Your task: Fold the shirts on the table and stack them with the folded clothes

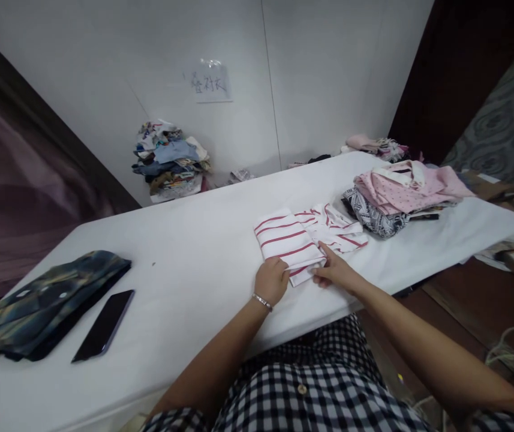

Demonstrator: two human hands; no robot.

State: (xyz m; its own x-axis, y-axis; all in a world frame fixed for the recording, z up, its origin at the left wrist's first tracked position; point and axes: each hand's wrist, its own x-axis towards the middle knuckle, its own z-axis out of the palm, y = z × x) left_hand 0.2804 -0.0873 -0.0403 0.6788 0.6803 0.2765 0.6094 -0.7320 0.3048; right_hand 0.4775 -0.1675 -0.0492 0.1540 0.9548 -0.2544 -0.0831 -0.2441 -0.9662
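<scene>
A white shirt with red stripes lies partly folded on the white-covered table, its collar end to the right. My left hand, a bracelet at the wrist, has its fingers curled over the near left edge of the folded part. At the near right edge, my right hand grips the fabric between thumb and forefinger, the forefinger stretched along the fold. The layers under the top flap are mostly hidden.
A pile of clothes with a pink dotted shirt on top sits at the right. Left are a folded dark plaid garment and a phone. Beyond the white table stands a clothes stack by the wall.
</scene>
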